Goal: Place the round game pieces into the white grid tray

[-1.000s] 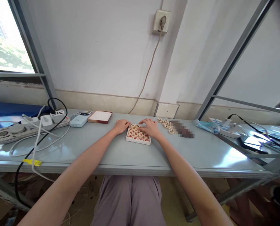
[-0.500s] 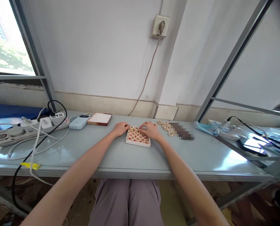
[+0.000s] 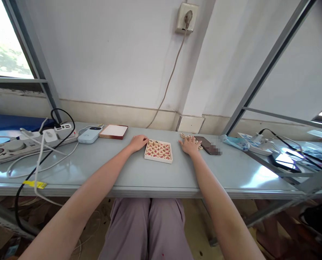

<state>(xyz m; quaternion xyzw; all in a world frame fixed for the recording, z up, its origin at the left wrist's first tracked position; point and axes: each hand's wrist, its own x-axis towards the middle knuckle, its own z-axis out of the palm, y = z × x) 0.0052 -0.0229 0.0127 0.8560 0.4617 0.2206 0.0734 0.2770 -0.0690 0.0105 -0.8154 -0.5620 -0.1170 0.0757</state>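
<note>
Wooden xiangqi tray [image 3: 158,151], left hand [image 3: 137,143] beside (right hand [image 3: 189,145] farther)

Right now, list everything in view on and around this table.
wooden tray: 1, pale wood, table middle
chess pieces in tray: about 16, cream with red characters, in rows
loose chess pieces: several, cream, at the right hand
phone: 1, dark, right of the loose pieces
power strips: 2, white, table's far left and right
charger: 1, pale blue, left of centre
flat board: 1, white with red-brown edge, beside the charger
wall socket: 1, off-white, plugged in, on the wall
table: 1, pale grey, under everything
left hand: 1, flat on the table, beside the tray
right hand: 1, fingers spread, over the loose pieces
</note>
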